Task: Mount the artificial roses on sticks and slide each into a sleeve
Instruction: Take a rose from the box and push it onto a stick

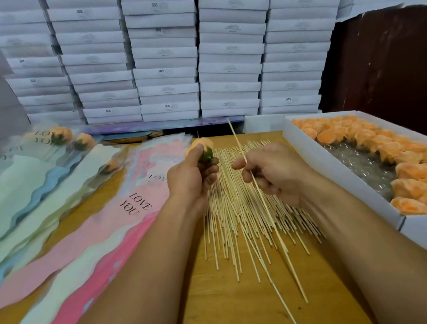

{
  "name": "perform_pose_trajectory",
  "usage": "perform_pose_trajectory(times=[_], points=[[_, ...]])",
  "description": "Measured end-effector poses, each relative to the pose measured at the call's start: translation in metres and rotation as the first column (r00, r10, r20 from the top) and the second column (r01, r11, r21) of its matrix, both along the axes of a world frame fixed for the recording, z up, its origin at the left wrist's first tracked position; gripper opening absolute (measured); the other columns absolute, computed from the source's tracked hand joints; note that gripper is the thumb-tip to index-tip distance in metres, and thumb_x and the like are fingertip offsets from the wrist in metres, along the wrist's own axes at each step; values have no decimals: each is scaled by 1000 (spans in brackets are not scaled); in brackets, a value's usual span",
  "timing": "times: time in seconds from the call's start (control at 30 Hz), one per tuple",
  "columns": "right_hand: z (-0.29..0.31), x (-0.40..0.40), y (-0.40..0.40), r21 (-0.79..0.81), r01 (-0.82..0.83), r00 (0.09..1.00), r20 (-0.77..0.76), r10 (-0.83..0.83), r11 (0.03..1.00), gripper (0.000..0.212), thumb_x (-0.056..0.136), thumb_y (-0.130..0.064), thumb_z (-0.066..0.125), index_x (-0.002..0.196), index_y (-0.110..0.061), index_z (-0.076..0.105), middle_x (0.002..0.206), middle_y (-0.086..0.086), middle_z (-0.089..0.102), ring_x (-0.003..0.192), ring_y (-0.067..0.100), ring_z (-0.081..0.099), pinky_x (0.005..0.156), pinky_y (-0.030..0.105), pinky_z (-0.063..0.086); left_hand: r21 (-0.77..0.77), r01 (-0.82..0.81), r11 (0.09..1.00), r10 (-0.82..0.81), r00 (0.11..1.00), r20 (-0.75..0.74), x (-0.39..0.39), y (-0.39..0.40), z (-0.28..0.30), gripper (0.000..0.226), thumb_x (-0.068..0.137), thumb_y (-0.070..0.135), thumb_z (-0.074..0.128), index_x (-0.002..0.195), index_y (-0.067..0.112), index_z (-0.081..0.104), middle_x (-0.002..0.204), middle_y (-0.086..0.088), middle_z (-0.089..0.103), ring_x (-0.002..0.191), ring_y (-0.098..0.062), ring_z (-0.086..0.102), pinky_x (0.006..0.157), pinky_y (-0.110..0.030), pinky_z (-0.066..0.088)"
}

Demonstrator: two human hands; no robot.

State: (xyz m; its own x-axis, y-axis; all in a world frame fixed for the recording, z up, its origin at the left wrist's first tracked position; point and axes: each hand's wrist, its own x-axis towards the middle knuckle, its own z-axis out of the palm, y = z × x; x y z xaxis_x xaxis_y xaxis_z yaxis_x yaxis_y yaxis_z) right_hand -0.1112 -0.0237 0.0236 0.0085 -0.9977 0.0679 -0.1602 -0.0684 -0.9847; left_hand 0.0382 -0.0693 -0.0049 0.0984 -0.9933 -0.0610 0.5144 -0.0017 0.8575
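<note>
On a wooden table [219, 303] strewn with sticks [227, 212], the left hand [190, 176] grips a peach rose [202, 146] with green calyx; the right hand [272, 169] pinches one thin, pale stick [268, 208].

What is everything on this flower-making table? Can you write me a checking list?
Surface: wooden table, bare wood showing near the front edge.
Job's things: loose sticks spread in the middle; white box of orange roses at the right; pastel sleeves fanned at the left, some printed LOVE YOU; finished sleeved roses at the far left.
Clutter: nothing seen.
Hands: left hand grips one orange rose by its green base; right hand pinches a single stick, tip pointing up and away. Rose and stick are apart.
Cables: nothing seen.
Surroundings: stacked white boxes behind the table; dark wall at the right.
</note>
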Motion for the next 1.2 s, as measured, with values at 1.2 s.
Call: perform_pose_trajectory(times=[1.2], points=[[-4,19,11,-62,-330,895,-337,292,942,51,98,-8,43,133,-41,59,52,5,60,33,9,37,35,18,32,97,113,989,-87,967,-242,14,-3,7,23,94,28,65,96,5,64,65,-7,64,43,-8,52,43,-16,43]])
